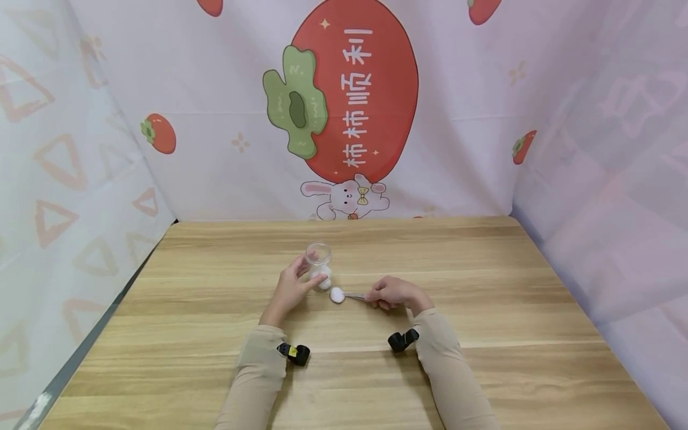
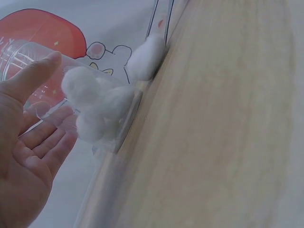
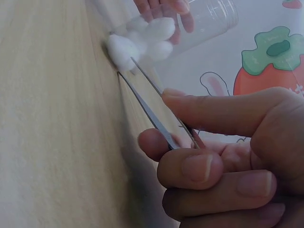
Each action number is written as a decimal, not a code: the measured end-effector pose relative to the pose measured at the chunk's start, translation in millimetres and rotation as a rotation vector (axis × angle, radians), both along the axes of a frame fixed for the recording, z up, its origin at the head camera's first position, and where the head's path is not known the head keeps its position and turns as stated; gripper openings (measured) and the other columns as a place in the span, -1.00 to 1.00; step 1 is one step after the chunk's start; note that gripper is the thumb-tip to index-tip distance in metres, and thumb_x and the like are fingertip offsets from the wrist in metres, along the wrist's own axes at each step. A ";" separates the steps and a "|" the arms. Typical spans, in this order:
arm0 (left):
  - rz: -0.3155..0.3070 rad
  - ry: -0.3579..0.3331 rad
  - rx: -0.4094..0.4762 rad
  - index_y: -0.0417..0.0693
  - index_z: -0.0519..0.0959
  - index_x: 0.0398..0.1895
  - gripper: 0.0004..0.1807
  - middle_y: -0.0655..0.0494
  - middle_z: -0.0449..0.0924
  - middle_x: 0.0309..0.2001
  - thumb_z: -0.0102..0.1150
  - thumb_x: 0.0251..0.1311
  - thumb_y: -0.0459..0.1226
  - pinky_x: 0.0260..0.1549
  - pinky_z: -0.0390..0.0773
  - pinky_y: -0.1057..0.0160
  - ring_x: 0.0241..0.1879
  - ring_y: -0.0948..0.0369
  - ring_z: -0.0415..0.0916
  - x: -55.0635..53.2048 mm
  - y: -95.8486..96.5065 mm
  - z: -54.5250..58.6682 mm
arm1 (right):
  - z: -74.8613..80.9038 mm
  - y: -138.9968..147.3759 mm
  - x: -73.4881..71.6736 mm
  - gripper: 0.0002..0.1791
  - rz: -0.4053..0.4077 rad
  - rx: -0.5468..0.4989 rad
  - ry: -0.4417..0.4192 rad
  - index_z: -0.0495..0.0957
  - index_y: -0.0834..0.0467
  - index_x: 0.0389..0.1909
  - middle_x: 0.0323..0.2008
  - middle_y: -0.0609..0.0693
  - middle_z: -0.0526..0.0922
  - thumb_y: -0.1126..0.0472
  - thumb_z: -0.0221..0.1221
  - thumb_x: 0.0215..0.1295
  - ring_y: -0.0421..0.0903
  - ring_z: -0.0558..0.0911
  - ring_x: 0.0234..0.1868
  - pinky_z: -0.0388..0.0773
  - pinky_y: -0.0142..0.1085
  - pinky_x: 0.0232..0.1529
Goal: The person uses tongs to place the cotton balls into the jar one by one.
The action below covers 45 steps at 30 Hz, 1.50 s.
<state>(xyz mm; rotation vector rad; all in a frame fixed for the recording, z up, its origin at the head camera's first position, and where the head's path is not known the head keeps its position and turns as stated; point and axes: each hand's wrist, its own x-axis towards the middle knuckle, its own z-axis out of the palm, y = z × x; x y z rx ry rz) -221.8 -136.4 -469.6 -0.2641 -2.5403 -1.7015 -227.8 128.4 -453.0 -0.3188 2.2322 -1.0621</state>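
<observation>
My left hand [image 1: 290, 291] holds a clear jar [image 1: 319, 254] upright on the table, thumb on one side and fingers round the other. Several white cotton balls [image 2: 102, 107] are heaped in its lower part, and no lid shows on its mouth. Just right of the jar, a single cotton ball [image 1: 337, 295] lies on the wood. My right hand [image 1: 396, 292] pinches metal tweezers [image 3: 148, 113] between thumb and fingers, the other fingers curled. The tweezers' two tips stand apart, right at the near side of the loose cotton ball.
The wooden table [image 1: 484, 370] runs back to a printed cloth [image 1: 457, 161] with a large red persimmon picture. Cloth panels also hang at left and right. A black camera [image 1: 298, 355] sits on my left wrist, another camera [image 1: 396, 342] on my right.
</observation>
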 end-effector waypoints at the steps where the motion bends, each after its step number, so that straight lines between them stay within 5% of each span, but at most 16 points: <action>1: 0.001 0.003 0.003 -0.30 0.33 0.30 -0.28 -0.32 0.50 0.20 0.38 0.08 -0.28 0.35 0.48 0.04 0.23 -0.13 0.48 -0.1 0.3 -0.1 | 0.6 0.9 0.0 -0.64 -0.003 0.004 0.002 0.49 0.16 -0.63 -0.82 -0.15 0.31 0.12 0.12 0.37 -0.28 0.17 -0.78 0.10 -0.51 -0.73; 27: -0.007 0.001 -0.012 -0.23 0.33 0.32 -0.26 -0.26 0.51 0.20 0.40 0.05 -0.26 0.36 0.46 0.04 0.24 -0.10 0.47 -3.0 -0.7 -0.8 | 2.4 -3.4 -0.9 -0.62 -0.001 0.056 -0.013 0.51 0.15 -0.61 -0.81 -0.14 0.33 0.04 0.13 0.36 -0.27 0.18 -0.77 0.12 -0.50 -0.72; 45: 0.000 -0.034 0.009 -0.21 0.32 0.34 -0.24 -0.28 0.49 0.21 0.41 0.04 -0.26 0.39 0.44 0.04 0.26 -0.11 0.45 -3.1 0.0 0.2 | -5.8 -4.2 -4.2 -0.65 0.017 -0.043 -0.001 0.47 0.19 -0.61 -0.82 -0.15 0.29 0.15 0.11 0.38 -0.27 0.17 -0.78 0.09 -0.51 -0.73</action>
